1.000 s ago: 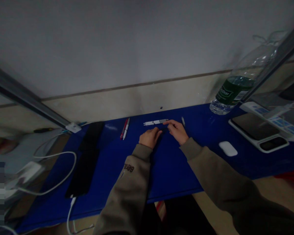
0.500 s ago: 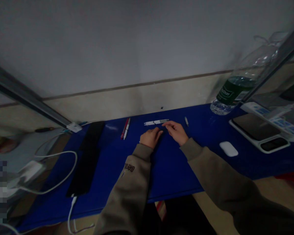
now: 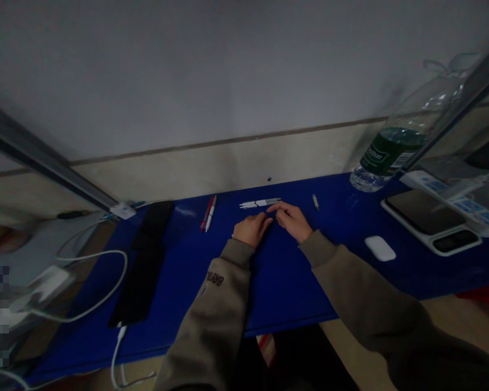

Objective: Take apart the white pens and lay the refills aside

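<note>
On the blue table, my left hand (image 3: 250, 230) is closed with its fingers curled, and whatever it may hold is too small to name. My right hand (image 3: 292, 220) is beside it, index finger stretched toward the white pens (image 3: 255, 204) and the other fingers bent; its grip is unclear. The pens lie sideways just beyond both hands. A short grey pen piece (image 3: 315, 202) lies to the right of my right hand. Left of my left hand, a red pen (image 3: 206, 214) and a white pen (image 3: 211, 213) lie side by side.
A large water bottle (image 3: 395, 146) stands at the back right. A white case (image 3: 380, 248) and a scale (image 3: 427, 217) are on the right. Black devices (image 3: 138, 282) with a white cable (image 3: 120, 339) lie on the left. A wall runs behind the blue table (image 3: 289, 304).
The short grey pen piece has shifted slightly to the right and turned a little. My hands have moved only slightly at the fingertips.
</note>
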`<state>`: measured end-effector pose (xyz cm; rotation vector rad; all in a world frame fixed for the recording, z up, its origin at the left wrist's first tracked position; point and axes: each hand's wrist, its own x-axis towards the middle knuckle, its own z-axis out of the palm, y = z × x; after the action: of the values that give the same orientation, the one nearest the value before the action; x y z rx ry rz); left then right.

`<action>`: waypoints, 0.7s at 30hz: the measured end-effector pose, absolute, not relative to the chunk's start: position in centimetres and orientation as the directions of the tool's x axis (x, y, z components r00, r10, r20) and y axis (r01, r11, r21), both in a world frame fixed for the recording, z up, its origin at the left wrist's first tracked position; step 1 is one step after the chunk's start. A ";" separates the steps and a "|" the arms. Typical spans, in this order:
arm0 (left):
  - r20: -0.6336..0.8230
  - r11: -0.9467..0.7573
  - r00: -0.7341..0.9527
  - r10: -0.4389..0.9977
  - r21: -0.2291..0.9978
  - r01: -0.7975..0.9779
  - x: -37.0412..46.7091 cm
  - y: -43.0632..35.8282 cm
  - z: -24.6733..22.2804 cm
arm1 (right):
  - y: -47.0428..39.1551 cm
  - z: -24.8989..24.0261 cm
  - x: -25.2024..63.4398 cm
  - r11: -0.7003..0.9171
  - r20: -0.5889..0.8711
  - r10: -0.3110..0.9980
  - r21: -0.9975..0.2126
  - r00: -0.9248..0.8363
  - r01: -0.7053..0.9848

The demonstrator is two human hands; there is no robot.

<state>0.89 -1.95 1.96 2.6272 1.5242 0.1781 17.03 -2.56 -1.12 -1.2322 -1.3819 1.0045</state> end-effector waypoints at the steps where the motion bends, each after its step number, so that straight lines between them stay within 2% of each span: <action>1: 0.045 -0.497 0.496 0.867 0.152 0.855 0.9 -2.0 2.0 | -2.6 -1.1 16.9 0.135 0.137 0.991 -0.977 0.000 0.164; 9: 0.089 -0.544 0.538 0.838 0.215 0.811 1.3 -2.3 1.9 | -3.2 0.2 16.4 0.198 0.195 0.980 -0.968 -0.029 0.156; 14: 0.109 -0.554 0.545 0.831 0.231 0.800 1.3 -2.5 1.9 | -3.8 0.9 16.1 0.205 0.191 0.958 -0.978 -0.212 0.045; 21: 0.090 -0.524 0.518 0.851 0.228 0.821 1.3 -2.4 1.8 | -4.1 1.0 15.9 0.041 0.078 0.920 -0.994 -0.384 -0.103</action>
<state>1.30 -2.38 1.82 2.5975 1.4415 0.2852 15.90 -4.12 1.02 -0.8785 -1.4480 1.4889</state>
